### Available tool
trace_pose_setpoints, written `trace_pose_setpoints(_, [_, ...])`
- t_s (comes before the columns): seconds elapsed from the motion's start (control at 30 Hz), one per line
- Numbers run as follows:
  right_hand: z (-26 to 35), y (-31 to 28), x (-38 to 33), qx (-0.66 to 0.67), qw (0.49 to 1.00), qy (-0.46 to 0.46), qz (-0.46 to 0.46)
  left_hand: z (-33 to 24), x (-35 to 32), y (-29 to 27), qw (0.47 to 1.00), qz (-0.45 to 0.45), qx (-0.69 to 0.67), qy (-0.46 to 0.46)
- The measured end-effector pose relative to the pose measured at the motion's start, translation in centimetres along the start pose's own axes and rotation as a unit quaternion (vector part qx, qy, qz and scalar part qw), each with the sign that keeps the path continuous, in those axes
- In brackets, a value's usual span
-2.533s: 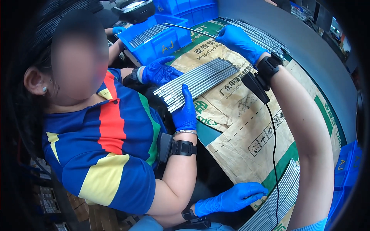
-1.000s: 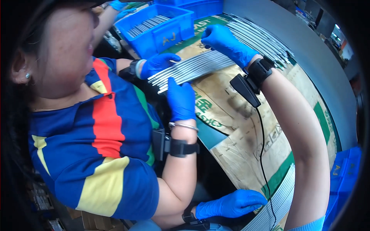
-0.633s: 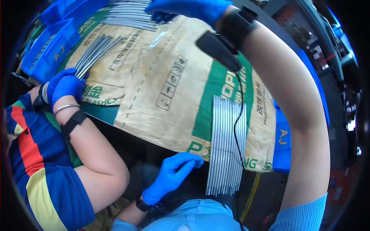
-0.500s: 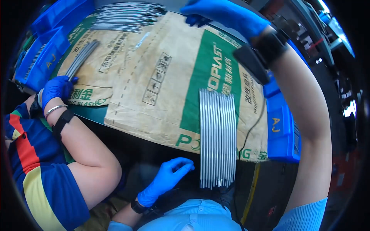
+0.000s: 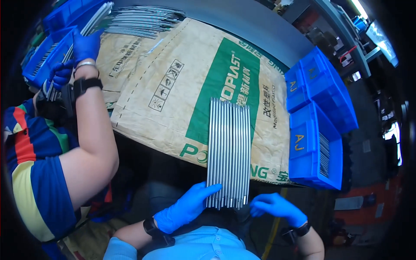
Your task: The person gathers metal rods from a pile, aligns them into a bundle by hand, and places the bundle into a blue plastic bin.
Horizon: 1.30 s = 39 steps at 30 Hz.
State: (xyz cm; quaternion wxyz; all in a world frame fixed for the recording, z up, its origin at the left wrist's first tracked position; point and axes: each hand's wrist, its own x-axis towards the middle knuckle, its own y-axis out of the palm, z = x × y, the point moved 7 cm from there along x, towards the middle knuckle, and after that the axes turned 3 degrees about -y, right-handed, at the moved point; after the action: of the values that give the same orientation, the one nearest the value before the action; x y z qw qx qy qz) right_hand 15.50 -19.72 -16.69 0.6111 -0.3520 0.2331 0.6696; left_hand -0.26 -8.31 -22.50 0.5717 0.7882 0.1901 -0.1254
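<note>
- Our left hand [image 5: 184,210] has its thumb over the left edge of the rods; its fingers are mostly hidden, so we cannot tell whether it grips.
- The metal rods [image 5: 221,147] lie side by side on the paper sacks [image 5: 145,130], lower ends overhanging the near edge; pressing down there could tip some off.
- Our right hand [image 5: 277,208], loosely curled and seemingly empty, is just beside them; an uneven squeeze could make rods ride over each other.

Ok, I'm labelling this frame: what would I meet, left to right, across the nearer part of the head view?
Co-worker's striped sleeve → person's left hand → row of metal rods → person's right hand → nearer blue bin.
</note>
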Motion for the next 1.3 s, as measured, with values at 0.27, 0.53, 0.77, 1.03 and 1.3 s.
trace_pose_setpoints(0.27, [0.6, 5.2, 6.5, 0.520, 0.844, -0.110, 0.067, -1.1, -0.3, 1.5, 0.997, -0.058, -0.044, -0.027])
trace_pose_setpoints(0.53, [3.6, 5.2, 5.0, 0.499, 0.852, -0.080, 0.137, -0.6, 0.0, 2.4, 0.996, -0.092, -0.018, -0.011])
trace_pose_setpoints(0.77, [2.4, 5.8, 4.5, 0.508, 0.843, -0.022, 0.176, 0.3, -0.7, 2.2, 0.992, -0.099, -0.006, -0.084])
trace_pose_setpoints(1.03, [2.6, 5.3, 4.2, 0.487, 0.858, 0.007, 0.163, 0.0, -0.9, 2.4, 0.986, -0.093, 0.017, -0.139])
trace_pose_setpoints(1.3, [2.7, 5.2, 4.3, 0.513, 0.840, 0.016, 0.176, 0.2, -0.7, 2.0, 0.988, -0.089, 0.016, -0.125])
